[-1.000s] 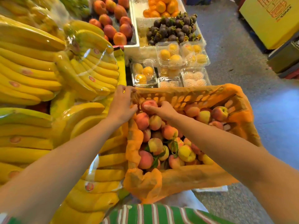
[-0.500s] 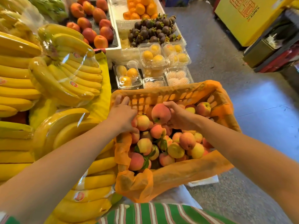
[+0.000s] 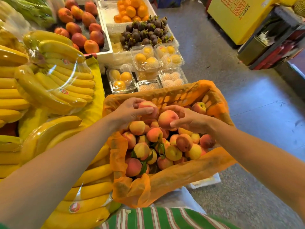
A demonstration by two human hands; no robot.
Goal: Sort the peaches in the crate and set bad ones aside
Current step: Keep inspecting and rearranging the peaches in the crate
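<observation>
Peach (image 3: 148, 107) gripped by left hand (image 3: 126, 114); second peach (image 3: 167, 119) gripped by right hand (image 3: 190, 120) (round; axis unclear)

Near wall of crate (image 3: 175, 98) behind orange liner (image 3: 181, 172), bananas (image 3: 11, 104) off left edge

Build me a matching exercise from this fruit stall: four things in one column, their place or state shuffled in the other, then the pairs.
Column one
1. left hand
2. mangosteens
3. bananas
4. brown-blotched peach

Column two
A. wrapped in clear plastic, left of the crate
B. grips a pinkish peach
C. dark purple, piled at the far end of the stall
D. lies loose in the crate, nearer the viewer than the right hand

Pairs: 1-B, 2-C, 3-A, 4-D
</observation>
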